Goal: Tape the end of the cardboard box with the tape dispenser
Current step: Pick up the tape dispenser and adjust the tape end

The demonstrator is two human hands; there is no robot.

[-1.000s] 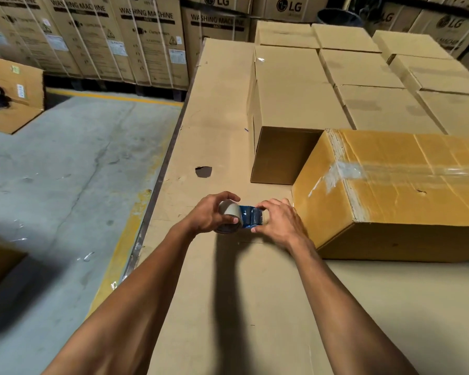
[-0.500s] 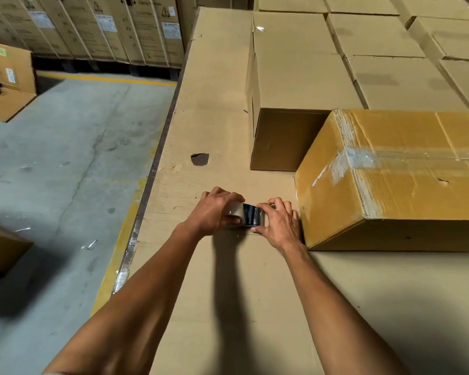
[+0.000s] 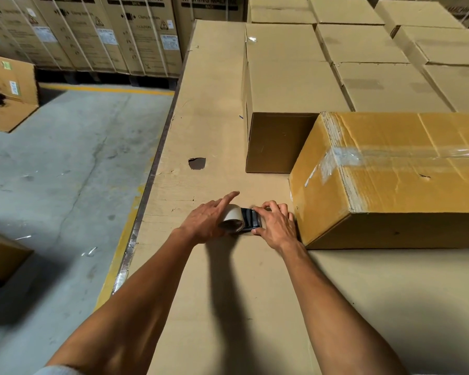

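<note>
Both hands on tape dispenser [image 3: 245,220]: left hand [image 3: 207,221] cups the roll, index finger out; right hand [image 3: 275,226] pinches the blue frame. Cardboard box [image 3: 385,180] just right of right hand.

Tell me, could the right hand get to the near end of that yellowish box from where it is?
Probably yes: the right hand sits just beside the box, nothing between them, though it is busy holding the tape dispenser.

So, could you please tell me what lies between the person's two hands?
In the head view, the tape dispenser lies between the left hand and right hand, both gripping it over the cardboard-covered table.
</note>
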